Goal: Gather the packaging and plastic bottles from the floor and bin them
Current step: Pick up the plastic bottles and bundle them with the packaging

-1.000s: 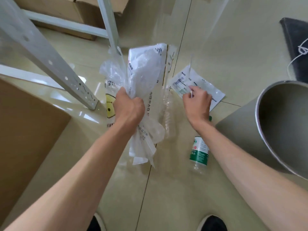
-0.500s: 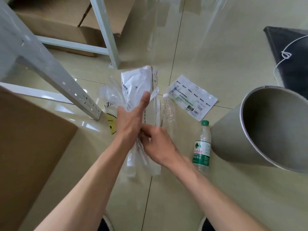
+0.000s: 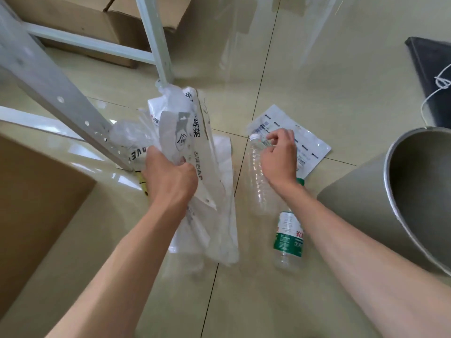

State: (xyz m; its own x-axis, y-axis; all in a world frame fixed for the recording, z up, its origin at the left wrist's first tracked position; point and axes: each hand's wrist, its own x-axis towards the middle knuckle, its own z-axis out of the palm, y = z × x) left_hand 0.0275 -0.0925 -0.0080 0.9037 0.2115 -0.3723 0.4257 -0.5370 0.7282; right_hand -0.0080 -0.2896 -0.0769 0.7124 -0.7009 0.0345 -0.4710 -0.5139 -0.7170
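Observation:
My left hand [image 3: 170,176] is shut on a crumpled bundle of white and clear plastic packaging [image 3: 195,152], held above the tiled floor. My right hand [image 3: 279,157] hovers over a clear unlabelled bottle [image 3: 256,181] lying on the floor, fingers curled at its neck near the white cap; whether they grip it is unclear. A second bottle with a green label [image 3: 289,237] lies just below my right wrist. A flat printed packet [image 3: 310,145] lies on the floor beyond my right hand. The grey metal bin [image 3: 415,198] stands at the right, tilted open towards me.
A white metal shelf frame [image 3: 56,93] slants across the left, with cardboard boxes [image 3: 117,25] behind it. A large brown cardboard box [image 3: 36,203] fills the lower left. A dark mat [image 3: 429,76] with a white cord lies at the far right.
My right hand left the packaging bundle and moved right to the clear bottle's neck. My left hand closed fully round the bundle and lifted it slightly.

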